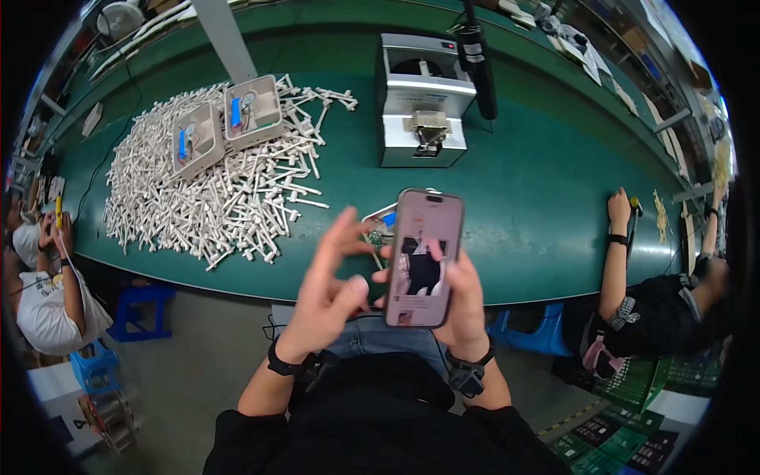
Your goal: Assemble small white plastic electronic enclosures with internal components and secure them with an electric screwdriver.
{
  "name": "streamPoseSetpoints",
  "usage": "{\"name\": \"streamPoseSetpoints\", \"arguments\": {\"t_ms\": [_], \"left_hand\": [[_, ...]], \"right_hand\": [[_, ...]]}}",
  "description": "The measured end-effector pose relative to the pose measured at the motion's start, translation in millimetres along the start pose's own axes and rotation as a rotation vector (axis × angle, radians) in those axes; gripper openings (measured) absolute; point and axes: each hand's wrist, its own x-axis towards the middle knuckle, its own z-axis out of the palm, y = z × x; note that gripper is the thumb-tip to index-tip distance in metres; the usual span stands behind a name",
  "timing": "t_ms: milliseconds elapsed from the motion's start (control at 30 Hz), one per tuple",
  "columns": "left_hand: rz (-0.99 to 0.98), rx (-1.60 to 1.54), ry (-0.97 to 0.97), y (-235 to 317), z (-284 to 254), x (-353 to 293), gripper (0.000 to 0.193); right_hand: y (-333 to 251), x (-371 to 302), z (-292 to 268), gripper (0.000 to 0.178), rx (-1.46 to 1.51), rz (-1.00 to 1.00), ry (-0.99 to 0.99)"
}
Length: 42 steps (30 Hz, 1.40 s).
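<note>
A smartphone [419,305] with a lit screen is held upright in front of my body by my right hand [469,313]. The thumb lies along the phone's right edge, and a few fingertips curl round its left side. My left hand [321,297] hovers just left of the phone, fingers apart and slightly blurred, holding nothing. Behind the phone, partly hidden, a pale tray or housing with a blue block [388,219] and a green part lies on the green table [538,214].
A heap of white plastic stick-like parts [214,214] covers the table's left, with two pale open housings [252,133] on top. A grey bench machine [423,142] stands at the back centre, a black tube beside it. Co-workers sit left and right [617,237]; blue stools [534,328] stand by the table.
</note>
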Motion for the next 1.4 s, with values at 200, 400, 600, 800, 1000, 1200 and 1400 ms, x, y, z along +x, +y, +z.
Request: {"name": "streamPoseSetpoints", "arguments": {"t_ms": [200, 400, 600, 800, 1000, 1200, 1400], "left_hand": [[0.478, 1.188, 0.263, -8.0, 14.1, 30.4, 0.082], [0.494, 1.481, 0.394, 1.3, -12.4, 57.2, 0.038], [0.474, 1.821, 0.297, 19.4, -60.2, 66.2, 0.019], [0.656, 1.8, 0.115, 33.2, -38.2, 80.3, 0.012], [0.753, 0.795, 0.322, 9.9, 11.6, 19.8, 0.015], [0.632, 0.602, -0.12, -28.2, 66.3, 6.6, 0.031], [0.653, 0.942, -0.166, -33.2, 69.6, 20.8, 0.035]], "right_hand": [[-30.3, -11.5, -78.1, 0.06, -0.012, -0.181, 0.336], [-15.3, 0.2, -140.3, 0.051, -0.499, -0.331, 0.817], [-29.1, 15.5, -126.3, 0.053, -0.967, -0.244, 0.734], [-47.1, -0.8, -119.5, 0.038, -1.207, -0.209, 0.848], [-39.9, -33.7, -106.5, 0.012, -1.245, -0.647, 0.719], [-20.9, -68.2, -51.3, 0.021, -0.197, -0.009, 0.02], [-1.5, -59.1, -66.4, 0.024, 0.078, -0.292, 0.077]]}}
